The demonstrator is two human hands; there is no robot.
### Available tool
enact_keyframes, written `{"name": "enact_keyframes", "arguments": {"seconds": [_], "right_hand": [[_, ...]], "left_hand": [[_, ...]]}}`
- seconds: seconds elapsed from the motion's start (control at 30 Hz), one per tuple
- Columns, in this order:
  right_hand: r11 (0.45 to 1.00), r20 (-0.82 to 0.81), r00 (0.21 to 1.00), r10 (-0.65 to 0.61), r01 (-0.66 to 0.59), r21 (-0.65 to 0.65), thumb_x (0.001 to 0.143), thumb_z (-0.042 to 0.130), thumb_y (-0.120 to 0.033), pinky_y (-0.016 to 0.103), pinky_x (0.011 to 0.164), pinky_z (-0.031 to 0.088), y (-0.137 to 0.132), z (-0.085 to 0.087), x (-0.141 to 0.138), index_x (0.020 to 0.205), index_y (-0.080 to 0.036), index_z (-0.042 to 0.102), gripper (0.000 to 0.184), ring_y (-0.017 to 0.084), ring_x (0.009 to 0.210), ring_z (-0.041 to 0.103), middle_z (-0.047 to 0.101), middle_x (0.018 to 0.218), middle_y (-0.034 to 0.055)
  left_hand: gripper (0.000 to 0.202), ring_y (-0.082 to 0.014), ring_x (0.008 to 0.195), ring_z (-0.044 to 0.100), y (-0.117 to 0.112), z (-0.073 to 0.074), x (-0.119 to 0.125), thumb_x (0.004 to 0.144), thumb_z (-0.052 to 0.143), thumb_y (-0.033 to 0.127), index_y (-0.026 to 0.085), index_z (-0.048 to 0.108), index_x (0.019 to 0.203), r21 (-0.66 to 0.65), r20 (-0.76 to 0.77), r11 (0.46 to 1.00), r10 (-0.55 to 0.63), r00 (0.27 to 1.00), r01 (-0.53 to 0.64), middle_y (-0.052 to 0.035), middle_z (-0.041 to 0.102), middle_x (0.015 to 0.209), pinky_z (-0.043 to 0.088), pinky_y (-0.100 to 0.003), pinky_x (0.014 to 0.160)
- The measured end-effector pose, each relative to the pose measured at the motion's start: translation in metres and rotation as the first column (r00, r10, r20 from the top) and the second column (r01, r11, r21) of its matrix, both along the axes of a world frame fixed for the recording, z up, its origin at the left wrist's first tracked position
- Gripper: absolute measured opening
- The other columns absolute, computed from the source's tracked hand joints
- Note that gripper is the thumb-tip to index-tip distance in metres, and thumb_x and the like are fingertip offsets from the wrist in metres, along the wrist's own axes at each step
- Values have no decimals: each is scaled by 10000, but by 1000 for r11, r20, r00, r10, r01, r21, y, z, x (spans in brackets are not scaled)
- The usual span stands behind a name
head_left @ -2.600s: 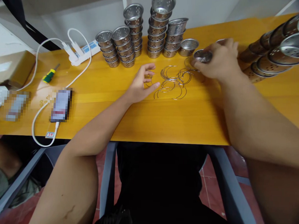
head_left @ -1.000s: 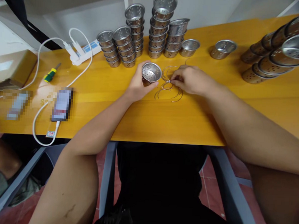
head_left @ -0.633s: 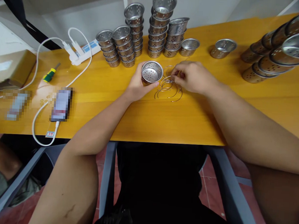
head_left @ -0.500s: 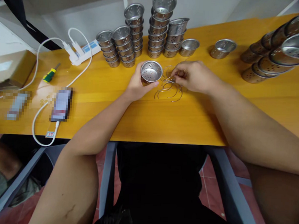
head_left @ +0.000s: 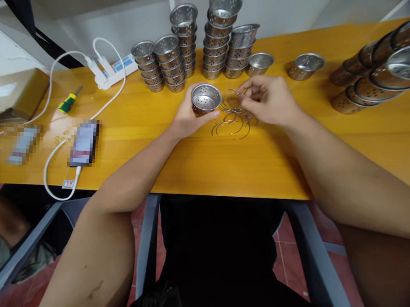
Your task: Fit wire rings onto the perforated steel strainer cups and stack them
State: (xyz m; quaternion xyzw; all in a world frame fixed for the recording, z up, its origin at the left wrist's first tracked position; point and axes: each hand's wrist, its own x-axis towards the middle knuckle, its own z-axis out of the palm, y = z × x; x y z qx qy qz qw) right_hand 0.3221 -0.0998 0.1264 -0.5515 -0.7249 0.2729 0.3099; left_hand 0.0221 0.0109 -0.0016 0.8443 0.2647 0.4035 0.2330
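Observation:
My left hand (head_left: 188, 117) is closed round a small perforated steel cup (head_left: 205, 97), held upright just above the yellow table (head_left: 225, 159). My right hand (head_left: 269, 99) sits right of the cup, thumb and fingers pinched on a thin wire ring (head_left: 236, 96) lifted from the pile of wire rings (head_left: 234, 120) lying below it. The ring hangs close beside the cup's rim.
Stacks of the same steel cups (head_left: 197, 47) stand at the back, a single cup (head_left: 306, 66) further right, and toppled stacks (head_left: 377, 66) at far right. At left lie a power strip with white cable (head_left: 106, 70), screwdriver (head_left: 68, 103), phone (head_left: 84, 143) and cardboard box (head_left: 17, 93).
My right hand brought a cup over from the right and my left hand took it. My right hand then pinched a wire ring from the pile and raised it beside the cup.

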Motion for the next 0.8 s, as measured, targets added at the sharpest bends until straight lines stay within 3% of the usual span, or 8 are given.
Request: {"name": "enact_keyframes", "arguments": {"seconds": [0.2, 0.3, 0.4, 0.5, 0.6, 0.67, 0.8], "right_hand": [[998, 2, 998, -62, 62, -3, 1095, 656, -1057, 647, 971, 677, -7, 11, -9, 1444, -363, 855, 802, 424, 1013, 782, 891, 1009, 136], [996, -14, 996, -86, 86, 33, 1083, 715, -1029, 630, 958, 681, -9, 12, -11, 1293, -343, 874, 735, 405, 1007, 767, 914, 1122, 162], [988, -67, 993, -98, 105, 109, 1030, 811, -1050, 642, 945, 690, -1, 1, -8, 1150, -403, 896, 663, 411, 1016, 746, 887, 1048, 141], [971, -259, 965, -33, 92, 221, 937, 936, -1087, 605, 823, 679, 16, -18, -4, 1060, -410, 909, 689, 371, 908, 722, 817, 901, 113], [949, -415, 906, 87, 52, 312, 871, 1068, -1047, 493, 683, 596, 29, -30, -1, 1037, -347, 922, 734, 246, 727, 628, 794, 887, 88], [946, -441, 889, 122, 31, 324, 888, 1105, -996, 458, 647, 553, 30, -30, -2, 1060, -334, 930, 706, 206, 683, 575, 776, 862, 70], [949, -416, 902, 119, 19, 313, 976, 1073, -947, 463, 660, 555, 19, -24, -9, 1053, -351, 908, 623, 218, 709, 565, 772, 842, 59]], "left_hand": [[1101, -363, 1746, 712, -9, 8, 1, 1176, 679, 964, 392, 193, 1981, -13, 32, 1000, -15, 999, 16, -161, 618, 1820, 594, -629, 1530], [1045, -331, 1736, 717, -14, 12, -1, 1214, 570, 964, 423, 134, 1994, -12, 20, 997, -73, 997, 73, -150, 588, 1853, 631, -571, 1496], [1065, -341, 1725, 709, -11, 7, -2, 1186, 581, 996, 428, 153, 1979, -16, 60, 994, -104, 993, 105, -146, 577, 1834, 644, -576, 1478], [1149, -361, 1721, 694, -3, -1, 1, 1135, 692, 1009, 406, 164, 1959, 0, 101, 991, -132, 986, 132, -149, 569, 1807, 603, -616, 1503], [1184, -375, 1750, 666, 2, -6, 3, 1114, 787, 970, 388, 187, 1954, 13, 132, 983, -181, 975, 181, -152, 571, 1810, 545, -648, 1547], [1168, -376, 1764, 659, 1, -5, 3, 1111, 809, 955, 382, 228, 1947, 6, 145, 980, -199, 969, 200, -151, 581, 1810, 536, -654, 1552], [1131, -375, 1753, 689, -6, 1, 4, 1086, 860, 944, 355, 344, 1902, -8, 173, 970, -237, 956, 242, -144, 625, 1782, 573, -641, 1525]]}}
